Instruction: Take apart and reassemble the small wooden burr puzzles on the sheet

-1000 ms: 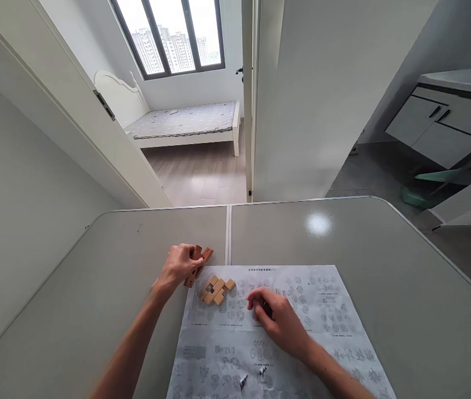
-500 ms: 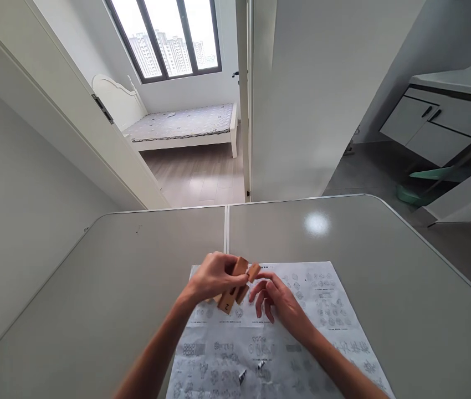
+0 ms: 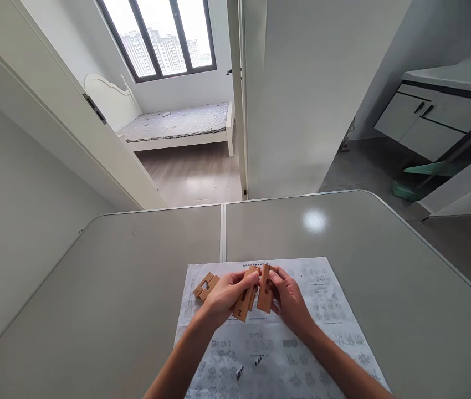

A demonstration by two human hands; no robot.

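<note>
My left hand (image 3: 225,295) is closed around notched wooden puzzle pieces (image 3: 241,306), the front one marked "2". Close beside them, my right hand (image 3: 289,296) pinches another notched wooden block (image 3: 265,292), held upright with a small gap at its lower end. Whether the two sets touch near the top I cannot tell. Left of my left hand, more wooden pieces (image 3: 205,285) lie on the printed sheet (image 3: 302,354), set around an opening. My left fingers hide part of what they hold.
The sheet, covered in small diagrams, lies on a grey table (image 3: 136,288) with a pale seam (image 3: 223,233). Two small dark torn marks or scraps (image 3: 239,373) show near its front. Beyond the table are a doorway, a bed (image 3: 177,123) and a cabinet (image 3: 430,119).
My right hand was open with fingers apart and now grips a wooden block. My left hand has shifted slightly right and down with its pieces, uncovering the pieces on the sheet.
</note>
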